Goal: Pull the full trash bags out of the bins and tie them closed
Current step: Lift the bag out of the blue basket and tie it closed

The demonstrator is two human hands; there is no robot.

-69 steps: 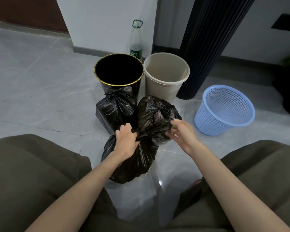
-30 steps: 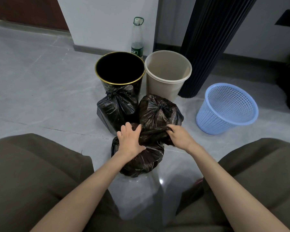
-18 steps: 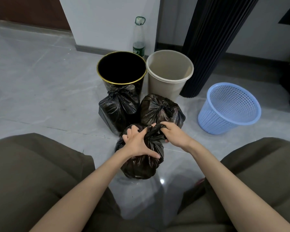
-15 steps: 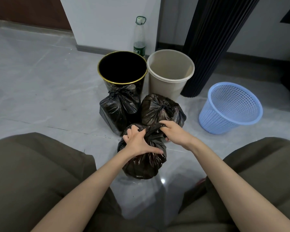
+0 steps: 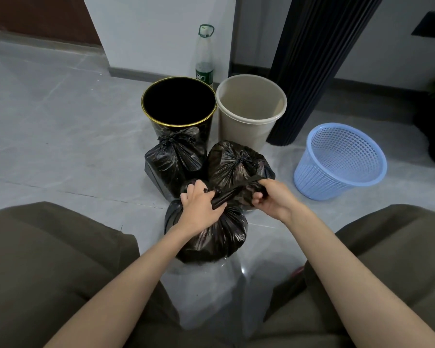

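A full black trash bag (image 5: 211, 237) stands on the grey floor between my knees. My left hand (image 5: 200, 205) grips its gathered neck. My right hand (image 5: 270, 198) holds the twisted end of that neck, stretched taut to the right. Behind it stand two more black bags, one on the left (image 5: 173, 159) and one on the right (image 5: 234, 160), both knotted at the top. Three bins stand beyond: a black bin with a gold rim (image 5: 161, 119), a beige bin (image 5: 241, 131) and a blue mesh basket (image 5: 337, 169).
A plastic bottle (image 5: 204, 56) stands against the white wall behind the bins. A black ribbed column (image 5: 309, 66) rises right of the beige bin. My olive-clad knees (image 5: 48, 259) frame the bag on both sides. Dark foliage sits at the far right edge.
The bag's loose top has been gathered and twisted. My hands came together over it, then my right hand drew the twisted end out to the right.
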